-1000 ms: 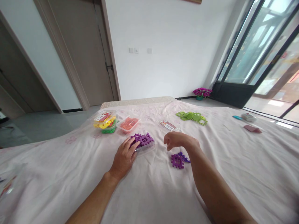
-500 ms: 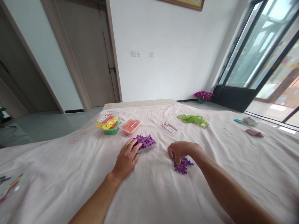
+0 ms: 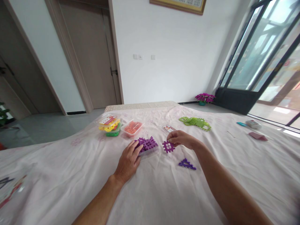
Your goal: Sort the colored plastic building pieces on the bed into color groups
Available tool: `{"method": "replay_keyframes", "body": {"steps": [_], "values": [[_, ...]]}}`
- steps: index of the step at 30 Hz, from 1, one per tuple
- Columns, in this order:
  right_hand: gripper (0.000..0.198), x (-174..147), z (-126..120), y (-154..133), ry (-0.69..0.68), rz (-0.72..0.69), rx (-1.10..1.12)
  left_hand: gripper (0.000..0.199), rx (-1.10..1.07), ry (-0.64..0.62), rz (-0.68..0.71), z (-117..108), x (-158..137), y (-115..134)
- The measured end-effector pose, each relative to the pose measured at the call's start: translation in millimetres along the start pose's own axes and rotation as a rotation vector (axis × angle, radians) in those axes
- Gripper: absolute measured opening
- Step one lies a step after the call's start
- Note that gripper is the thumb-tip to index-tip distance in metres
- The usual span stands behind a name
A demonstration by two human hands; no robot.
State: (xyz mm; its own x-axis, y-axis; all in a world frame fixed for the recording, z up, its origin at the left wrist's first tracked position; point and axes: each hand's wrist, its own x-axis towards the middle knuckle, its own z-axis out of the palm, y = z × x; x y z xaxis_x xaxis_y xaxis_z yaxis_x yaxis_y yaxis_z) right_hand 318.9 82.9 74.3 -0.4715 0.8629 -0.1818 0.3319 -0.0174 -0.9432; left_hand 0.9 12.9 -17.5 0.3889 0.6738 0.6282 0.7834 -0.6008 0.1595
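My left hand (image 3: 129, 156) grips the left end of a clear plastic box (image 3: 150, 152), its fingers lying over the rim and the pieces. Purple interlocking plastic pieces (image 3: 149, 143) are heaped in that box. Between thumb and fingers, my right hand (image 3: 180, 139) pinches a square purple interlocking piece (image 3: 168, 146) with a window-like grid, held just right of the box. A darker violet triangular piece (image 3: 187, 164) lies on the cloth below my right hand. Partly hidden behind this hand is a clear lid with a printed label (image 3: 169, 127).
Orange pieces (image 3: 132, 127) fill another clear box, beside stacked boxes of yellow and green pieces (image 3: 110, 126). Light green pieces (image 3: 195, 122) lie at the back right. Farther right are a pink item (image 3: 257, 136) and a white packet (image 3: 253, 124). A pale cloth (image 3: 150, 193) covers the surface.
My right hand has lifted the square purple piece off the cloth and moved it up and left toward the box, uncovering the violet triangle. My left hand stays at the box.
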Motion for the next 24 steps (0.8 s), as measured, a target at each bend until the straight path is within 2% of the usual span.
{"method": "replay_keyframes", "body": {"steps": [4, 8, 11, 16, 19, 24], "values": [[0.036, 27.1, 14.1, -1.4, 0.13, -0.069, 0.198, 0.056, 0.003, -0.016, -0.001, -1.1, 0.5, 0.4], [0.032, 56.8, 32.7, -3.1, 0.221, -0.118, 0.207, 0.054, 0.01, -0.027, -0.007, -2.6, 0.8, 1.0], [0.029, 65.3, 43.1, -3.5, 0.267, -0.193, 0.031, 0.054, 0.011, -0.038, -0.009, -2.9, 0.6, 1.1], [0.034, 58.2, 53.9, -1.6, 0.249, -0.326, -0.332, 0.054, 0.009, -0.029, -0.004, -3.5, 0.6, 1.1], [0.023, 55.4, 58.0, -0.1, 0.248, -0.325, -0.506, 0.053, 0.008, -0.035, -0.006, -4.7, 1.2, 1.9], [0.024, 57.3, 63.2, -0.2, 0.305, -0.377, -0.732, 0.052, 0.012, -0.039, -0.011, -4.4, 1.2, 2.4]]}}
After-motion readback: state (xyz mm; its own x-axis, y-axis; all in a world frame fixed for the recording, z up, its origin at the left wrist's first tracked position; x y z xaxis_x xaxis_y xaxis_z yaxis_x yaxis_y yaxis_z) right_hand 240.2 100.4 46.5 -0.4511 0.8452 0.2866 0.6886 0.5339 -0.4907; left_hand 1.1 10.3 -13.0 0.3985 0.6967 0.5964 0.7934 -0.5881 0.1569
